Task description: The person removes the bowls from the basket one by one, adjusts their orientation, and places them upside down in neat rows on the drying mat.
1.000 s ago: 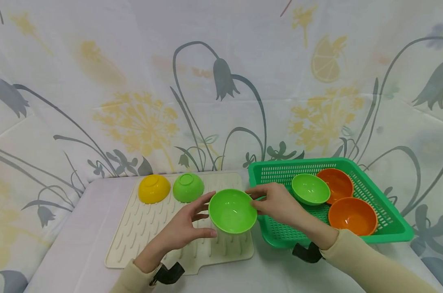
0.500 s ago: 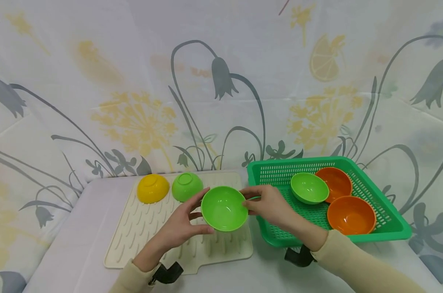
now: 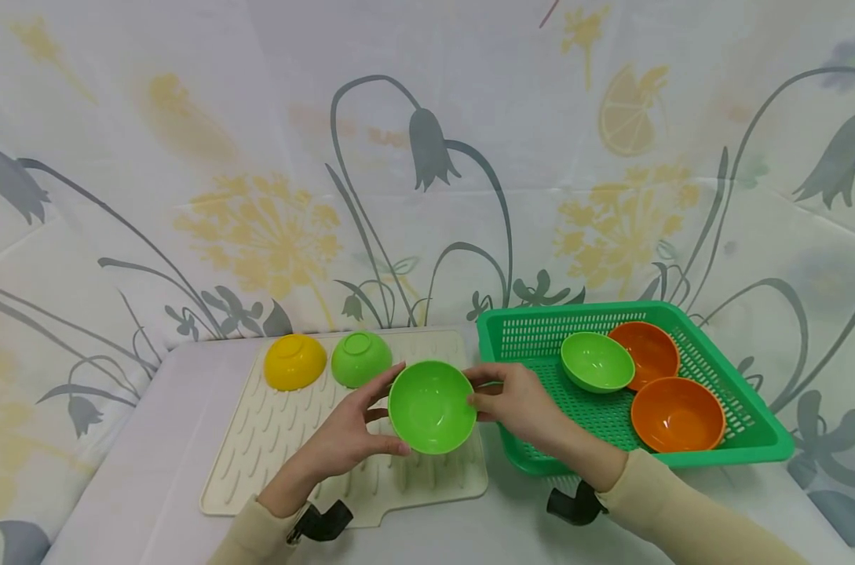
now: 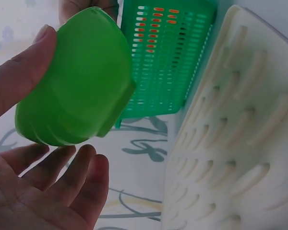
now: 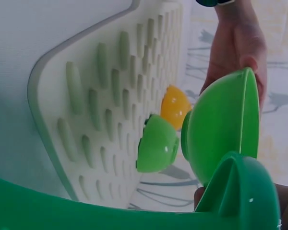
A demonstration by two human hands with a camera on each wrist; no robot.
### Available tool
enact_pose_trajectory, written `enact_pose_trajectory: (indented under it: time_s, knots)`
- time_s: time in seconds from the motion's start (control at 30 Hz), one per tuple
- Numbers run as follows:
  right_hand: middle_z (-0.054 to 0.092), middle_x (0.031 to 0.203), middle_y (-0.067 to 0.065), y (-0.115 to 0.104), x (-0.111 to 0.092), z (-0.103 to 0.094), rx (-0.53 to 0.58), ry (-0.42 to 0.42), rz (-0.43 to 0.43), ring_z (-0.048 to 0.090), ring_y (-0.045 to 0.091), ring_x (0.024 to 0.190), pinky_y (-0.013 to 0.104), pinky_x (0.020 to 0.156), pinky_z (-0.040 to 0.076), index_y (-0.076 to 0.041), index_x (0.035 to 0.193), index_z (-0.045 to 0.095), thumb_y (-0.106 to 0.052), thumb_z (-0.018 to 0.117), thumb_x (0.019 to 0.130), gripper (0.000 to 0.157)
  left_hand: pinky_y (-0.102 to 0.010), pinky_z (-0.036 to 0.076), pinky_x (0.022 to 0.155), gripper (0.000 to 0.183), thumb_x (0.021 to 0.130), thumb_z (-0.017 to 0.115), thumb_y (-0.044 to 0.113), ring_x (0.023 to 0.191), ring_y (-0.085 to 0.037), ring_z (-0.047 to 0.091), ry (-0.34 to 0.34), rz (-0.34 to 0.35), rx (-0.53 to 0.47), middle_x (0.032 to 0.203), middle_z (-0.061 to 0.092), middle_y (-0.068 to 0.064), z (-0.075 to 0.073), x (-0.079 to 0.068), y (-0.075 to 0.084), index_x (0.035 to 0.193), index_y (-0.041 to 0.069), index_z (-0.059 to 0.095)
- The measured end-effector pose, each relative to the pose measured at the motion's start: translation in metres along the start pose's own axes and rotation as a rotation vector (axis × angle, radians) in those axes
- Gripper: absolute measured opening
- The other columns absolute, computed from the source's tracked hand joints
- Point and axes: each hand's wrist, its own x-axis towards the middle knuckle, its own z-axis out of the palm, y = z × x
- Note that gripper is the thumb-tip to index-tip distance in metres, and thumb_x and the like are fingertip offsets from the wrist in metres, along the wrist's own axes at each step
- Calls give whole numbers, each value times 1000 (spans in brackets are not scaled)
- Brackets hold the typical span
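A light green bowl [image 3: 430, 408] is held in the air over the cream drying mat [image 3: 286, 463], its inside facing me. My left hand [image 3: 345, 435] holds it on the left, thumb low at the rim and forefinger at the upper edge. In the left wrist view, the other fingers [image 4: 89, 179] lie by the bowl's lower side. From the right, my right hand [image 3: 515, 400] pinches the rim, thumb on the inner side; its other fingertips are mostly hidden. An upside-down yellow bowl [image 3: 295, 362] and an upside-down green bowl [image 3: 361, 359] rest at the mat's back edge.
On the right stands a green plastic basket [image 3: 515, 329] with one green bowl [image 3: 597, 361] and two orange bowls, a rear one [image 3: 649, 353] and a front one [image 3: 677, 416]. A flower-patterned cloth [image 3: 427, 235] hangs behind the table.
Both hands have shifted the held green bowl slightly left, away from the basket. The bowl's inside has turned a little more toward me. The other bowls have not moved.
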Motion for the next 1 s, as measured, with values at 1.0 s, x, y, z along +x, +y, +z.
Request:
enact_pose_trajectory:
  time_s: [1.0]
  knots:
    - [70, 118, 13, 4, -6, 3, 48, 53, -50, 66, 29, 109, 42, 90, 55, -1, 121, 70, -5, 75, 87, 35, -38, 54, 95, 82, 77, 81, -6, 128, -30, 50, 76, 2, -247, 146, 46, -18, -6, -1, -19, 148, 3, 41]
